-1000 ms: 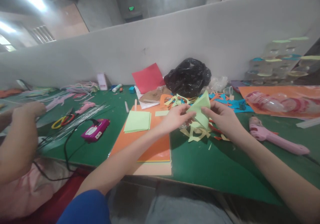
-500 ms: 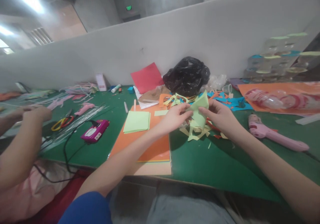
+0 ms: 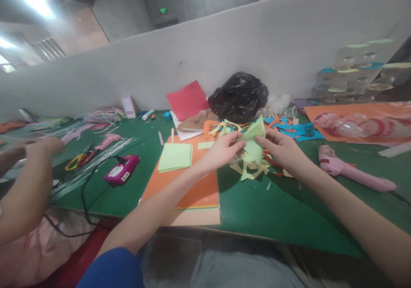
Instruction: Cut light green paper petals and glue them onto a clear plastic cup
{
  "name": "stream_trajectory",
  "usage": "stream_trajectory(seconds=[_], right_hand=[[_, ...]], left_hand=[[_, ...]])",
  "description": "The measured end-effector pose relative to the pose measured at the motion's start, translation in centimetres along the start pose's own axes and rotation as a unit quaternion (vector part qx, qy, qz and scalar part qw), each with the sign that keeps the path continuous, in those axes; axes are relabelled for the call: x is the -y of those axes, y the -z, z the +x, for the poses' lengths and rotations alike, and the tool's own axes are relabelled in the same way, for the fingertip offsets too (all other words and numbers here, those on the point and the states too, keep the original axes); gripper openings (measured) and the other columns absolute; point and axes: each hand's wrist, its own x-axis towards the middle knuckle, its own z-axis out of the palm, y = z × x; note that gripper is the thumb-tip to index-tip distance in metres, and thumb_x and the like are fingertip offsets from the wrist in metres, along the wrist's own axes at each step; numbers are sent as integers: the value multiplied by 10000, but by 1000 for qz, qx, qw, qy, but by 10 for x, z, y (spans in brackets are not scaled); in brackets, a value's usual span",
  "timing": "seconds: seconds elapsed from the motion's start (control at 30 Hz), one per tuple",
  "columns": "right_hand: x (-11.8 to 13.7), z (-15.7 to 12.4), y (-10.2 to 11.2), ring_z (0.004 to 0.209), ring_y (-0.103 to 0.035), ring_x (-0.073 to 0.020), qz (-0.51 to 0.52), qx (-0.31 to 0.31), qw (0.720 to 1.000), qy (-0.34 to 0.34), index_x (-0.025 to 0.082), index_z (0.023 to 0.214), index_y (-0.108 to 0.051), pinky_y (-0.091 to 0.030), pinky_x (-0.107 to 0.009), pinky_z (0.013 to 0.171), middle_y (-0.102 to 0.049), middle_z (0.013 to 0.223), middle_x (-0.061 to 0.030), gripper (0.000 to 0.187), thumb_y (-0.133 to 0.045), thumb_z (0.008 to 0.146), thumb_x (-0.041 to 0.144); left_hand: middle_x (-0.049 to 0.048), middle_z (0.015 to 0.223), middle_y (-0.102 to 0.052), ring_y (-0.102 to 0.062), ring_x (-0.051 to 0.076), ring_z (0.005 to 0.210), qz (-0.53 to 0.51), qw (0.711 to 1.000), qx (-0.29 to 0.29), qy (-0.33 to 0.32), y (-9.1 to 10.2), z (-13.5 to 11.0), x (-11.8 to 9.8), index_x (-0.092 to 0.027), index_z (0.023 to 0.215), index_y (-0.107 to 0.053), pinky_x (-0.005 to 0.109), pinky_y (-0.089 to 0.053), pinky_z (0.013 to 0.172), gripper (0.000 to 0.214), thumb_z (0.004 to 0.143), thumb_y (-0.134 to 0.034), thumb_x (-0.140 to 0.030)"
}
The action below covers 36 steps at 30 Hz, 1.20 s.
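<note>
Both my hands hold a folded light green paper [image 3: 254, 142] above the green table [image 3: 282, 211]. My left hand [image 3: 223, 149] pinches its left edge and my right hand [image 3: 281, 146] pinches its right side. Below the paper lies a heap of yellow, orange and blue paper scraps [image 3: 253, 170]. A stack of light green paper squares [image 3: 175, 156] rests on orange card sheets [image 3: 189, 189] just left of my left hand.
A pink glue gun [image 3: 349, 173] lies to the right, a magenta device with a black cord [image 3: 122, 169] to the left. Scissors [image 3: 77, 159], a black plastic bag [image 3: 239, 95], a red sheet [image 3: 188, 99] and plastic cups [image 3: 353, 74] are around. Another person's arms [image 3: 25, 181] work at the far left.
My hands and the green paper have barely shifted, drifting slightly left and up. The other person's hand at the left has moved a little.
</note>
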Motion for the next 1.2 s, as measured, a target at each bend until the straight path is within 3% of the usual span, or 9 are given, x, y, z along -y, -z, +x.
stream_trajectory(seconds=[0.5, 0.7, 0.87, 1.0, 1.2], right_hand=[[5, -1, -1, 824, -673, -213, -23, -2, 1000, -12, 227, 972, -687, -573, -326, 725, -740, 934, -36, 408, -726, 759, 572], [5, 2, 0, 849, -702, -224, 53, -26, 997, -50, 235, 883, -679, -588, -354, 824, -743, 946, -35, 369, -741, 741, 569], [8, 6, 10, 923, -702, -231, 50, -78, 995, -38, 211, 850, -692, -567, -360, 899, -748, 975, -56, 334, -637, 853, 541], [12, 4, 17, 941, -699, -222, 21, -34, 999, -27, 211, 871, -718, -549, -353, 929, -751, 984, -52, 398, -608, 881, 593], [12, 0, 16, 899, -698, -268, -51, 30, 997, -55, 212, 858, -746, -562, -394, 866, -756, 913, -57, 395, -735, 765, 596]], left_hand=[[11, 843, -647, -645, 107, 684, 7, 1000, 0, 22, 0, 0, 0, -154, 1150, -579, 292, -517, 731, 218, 965, -527, -255], [5, 852, -645, -647, 112, 699, 5, 1000, 23, 17, -1, -5, -7, -167, 1002, -574, 290, -515, 723, 124, 956, -537, -276], [-18, 753, -606, -630, 106, 678, 10, 999, 31, 16, -4, -8, -11, -172, 885, -542, 272, -495, 705, 97, 952, -530, -242], [-16, 737, -600, -609, 99, 665, 6, 999, 39, 29, -7, -10, -13, -157, 915, -580, 266, -487, 703, 93, 955, -514, -209], [-8, 760, -603, -626, 103, 670, -29, 997, 55, 37, -8, -9, -12, -148, 943, -586, 280, -508, 714, 106, 959, -519, -228]])
